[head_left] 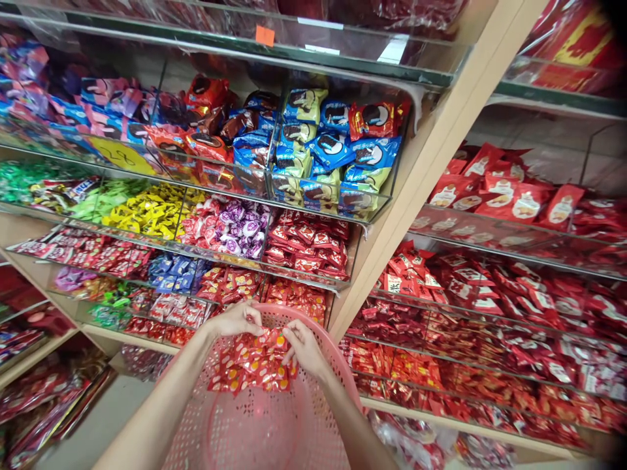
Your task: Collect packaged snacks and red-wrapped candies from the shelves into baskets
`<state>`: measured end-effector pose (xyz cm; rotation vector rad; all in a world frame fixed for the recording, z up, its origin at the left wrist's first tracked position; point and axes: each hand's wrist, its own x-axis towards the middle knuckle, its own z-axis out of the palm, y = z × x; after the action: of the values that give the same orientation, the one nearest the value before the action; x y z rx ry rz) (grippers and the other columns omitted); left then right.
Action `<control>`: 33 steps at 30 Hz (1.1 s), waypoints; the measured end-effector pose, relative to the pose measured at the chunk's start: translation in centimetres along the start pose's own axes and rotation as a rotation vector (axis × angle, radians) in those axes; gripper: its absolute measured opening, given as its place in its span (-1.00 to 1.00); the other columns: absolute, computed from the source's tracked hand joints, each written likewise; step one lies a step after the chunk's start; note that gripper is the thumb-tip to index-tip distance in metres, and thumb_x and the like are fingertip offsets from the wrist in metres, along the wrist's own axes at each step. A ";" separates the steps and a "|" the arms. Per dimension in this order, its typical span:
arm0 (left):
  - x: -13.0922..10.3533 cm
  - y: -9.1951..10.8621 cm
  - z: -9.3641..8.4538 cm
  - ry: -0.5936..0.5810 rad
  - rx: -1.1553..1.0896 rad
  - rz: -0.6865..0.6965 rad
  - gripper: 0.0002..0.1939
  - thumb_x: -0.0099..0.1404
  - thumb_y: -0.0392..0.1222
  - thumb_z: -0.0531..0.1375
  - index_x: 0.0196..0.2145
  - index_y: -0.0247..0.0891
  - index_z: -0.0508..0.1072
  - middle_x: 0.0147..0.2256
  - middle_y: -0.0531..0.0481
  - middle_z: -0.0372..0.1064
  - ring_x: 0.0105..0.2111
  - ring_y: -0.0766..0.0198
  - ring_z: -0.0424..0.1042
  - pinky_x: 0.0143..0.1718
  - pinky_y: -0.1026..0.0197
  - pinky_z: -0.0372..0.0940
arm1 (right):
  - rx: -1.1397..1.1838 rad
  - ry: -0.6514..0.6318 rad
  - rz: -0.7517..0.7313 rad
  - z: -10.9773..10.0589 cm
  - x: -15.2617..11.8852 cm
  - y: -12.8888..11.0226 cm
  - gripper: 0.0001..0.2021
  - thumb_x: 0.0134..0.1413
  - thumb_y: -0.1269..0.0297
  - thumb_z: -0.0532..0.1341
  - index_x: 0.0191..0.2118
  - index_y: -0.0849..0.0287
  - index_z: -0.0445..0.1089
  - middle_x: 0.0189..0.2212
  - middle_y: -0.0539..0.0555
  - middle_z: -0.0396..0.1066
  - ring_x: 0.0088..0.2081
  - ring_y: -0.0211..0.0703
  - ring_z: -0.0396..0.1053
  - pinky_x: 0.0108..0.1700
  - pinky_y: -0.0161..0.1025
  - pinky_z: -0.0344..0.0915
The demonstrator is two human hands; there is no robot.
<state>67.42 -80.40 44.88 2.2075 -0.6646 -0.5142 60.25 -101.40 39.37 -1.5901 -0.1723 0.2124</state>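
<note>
A pink perforated plastic basket (337,365) sits low in front of me, with a heap of small red candy packets (249,365) toward its far side. Over the heap, my left hand (238,321) is closed, its thumb and forefinger pinching the edge of a red candy packet (273,339). My right hand (306,349) grips the other side of that packet with thumb and fingers, close by on the right. Both forearms reach in across the basket. The packet's exact edges blend into the heap beneath.
Tiered shelves with clear fronts rise ahead, filled with blue cookie packs (333,150), yellow candies (154,212), purple-and-white candies (242,225) and red packets (308,241). A slanting wooden post (416,183) divides them from more red packs (519,196) on the right.
</note>
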 end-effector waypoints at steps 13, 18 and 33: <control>-0.3 1.0 -0.1 0.041 0.061 -0.018 -0.86 -0.01 -0.09 0.27 -0.55 -0.19 0.49 -0.38 0.11 0.43 0.01 0.16 0.17 0.01 0.22 0.00 | 0.062 0.078 -0.001 -0.5 0.6 0.5 -0.62 -0.08 -0.10 0.16 -0.41 0.15 0.14 -0.57 -0.16 0.19 -0.68 -0.31 0.36 -0.76 -0.47 0.07; -0.1 0.5 0.1 0.048 0.038 0.001 -0.81 -0.01 -0.03 0.25 -0.55 -0.20 0.49 -0.41 0.09 0.42 -0.04 0.17 0.22 -0.06 0.25 0.08 | 0.132 0.106 0.025 -0.6 1.0 0.8 -0.59 -0.16 -0.10 0.22 -0.42 0.15 0.15 -0.62 -0.15 0.23 -0.70 -0.34 0.31 -0.71 -0.44 0.14; 0.3 0.9 0.4 0.106 0.012 -0.057 -0.55 -0.09 0.18 0.28 -0.31 -0.18 0.55 -0.17 0.01 0.45 -0.16 0.15 0.35 -0.11 0.22 0.17 | 0.134 0.258 0.004 -1.7 1.6 2.1 -0.57 -0.16 -0.14 0.19 -0.40 0.13 0.11 -0.62 -0.18 0.21 -0.74 -0.34 0.28 -0.78 -0.46 -0.01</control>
<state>67.14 -81.31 45.24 2.2529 -0.5518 -0.4197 62.20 -102.70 37.26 -1.4689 0.0449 0.0203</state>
